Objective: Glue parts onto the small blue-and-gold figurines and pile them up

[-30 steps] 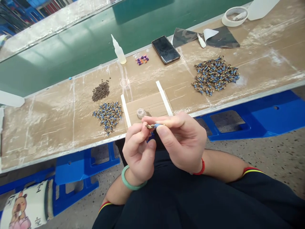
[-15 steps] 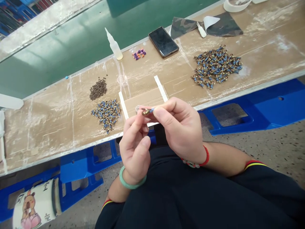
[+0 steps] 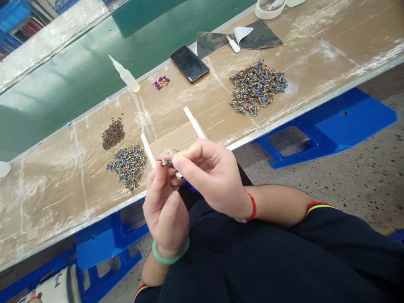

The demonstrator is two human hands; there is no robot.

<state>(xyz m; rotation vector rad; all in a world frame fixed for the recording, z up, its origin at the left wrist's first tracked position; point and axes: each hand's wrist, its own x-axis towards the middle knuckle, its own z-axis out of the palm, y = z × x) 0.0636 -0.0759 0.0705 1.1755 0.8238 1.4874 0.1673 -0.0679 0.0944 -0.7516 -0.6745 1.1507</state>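
Scuffed brown table [image 3: 57, 198] runs diagonally across frame, smooth green surface [image 3: 88, 54] behind. Nearest, lower center: right hand [image 3: 214, 181] pinches a small blue-gold figure [image 3: 166, 163] between thumb and forefinger, just left of frame center. Left hand [image 3: 167, 210] meets it at the fingertips, fingers curled, thumb standing clear; can't tell how firm its contact is. Center left: heap of same figures [image 3: 128, 166], then flat brown bits [image 3: 113, 134]. Upper right: bigger heap [image 3: 257, 88]. Beyond: translucent tapered bottle [image 3: 126, 78], glossy phone [image 3: 189, 63], camo sheet [image 3: 259, 35], ring-shaped tape [image 3: 267, 14].
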